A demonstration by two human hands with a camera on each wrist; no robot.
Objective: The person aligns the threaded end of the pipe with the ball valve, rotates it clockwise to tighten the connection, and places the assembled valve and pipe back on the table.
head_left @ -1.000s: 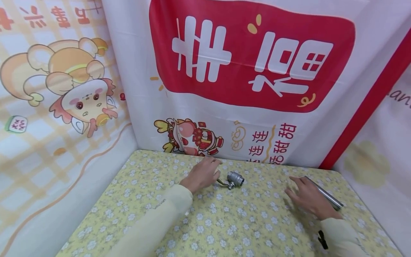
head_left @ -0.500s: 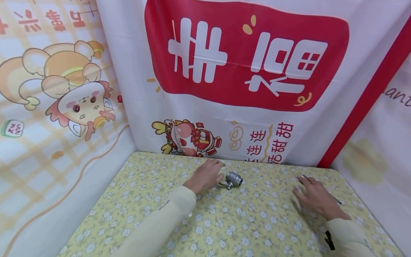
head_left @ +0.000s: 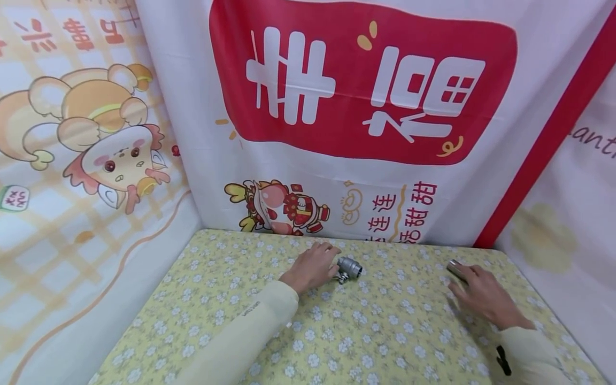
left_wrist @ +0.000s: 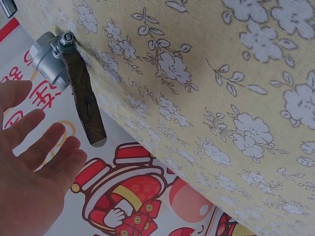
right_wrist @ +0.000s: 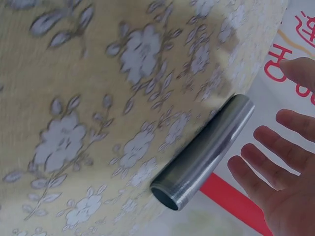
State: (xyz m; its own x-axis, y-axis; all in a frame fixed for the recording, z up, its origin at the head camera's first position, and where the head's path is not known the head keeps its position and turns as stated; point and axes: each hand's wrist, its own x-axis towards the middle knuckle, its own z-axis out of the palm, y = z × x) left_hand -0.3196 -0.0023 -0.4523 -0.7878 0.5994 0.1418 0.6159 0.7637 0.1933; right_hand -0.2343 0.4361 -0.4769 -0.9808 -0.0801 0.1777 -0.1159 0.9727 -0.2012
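Note:
A grey metal ball valve (head_left: 351,267) lies on the tabletop near the back, left of centre. Its long worn lever handle (left_wrist: 84,101) shows whole in the left wrist view. My left hand (head_left: 312,269) hovers beside the valve with relaxed fingers spread, near the handle and overlapping it in the head view. At the right, a short shiny steel pipe (right_wrist: 204,150) rests on the cloth. My right hand (head_left: 487,295) is over it, fingers loosely extended and apart from the metal in the right wrist view. In the head view the hand hides most of the pipe.
A yellow floral cloth (head_left: 380,331) covers the table. White printed fabric (head_left: 433,203) hangs directly behind its back edge, and more printed fabric (head_left: 110,224) walls off the left side. A red stripe (head_left: 544,144) runs down at the back right corner.
My left hand has moved right, closer to the valve. My right hand has shifted right over the pipe, which was more exposed earlier. The head view has turned slightly right.

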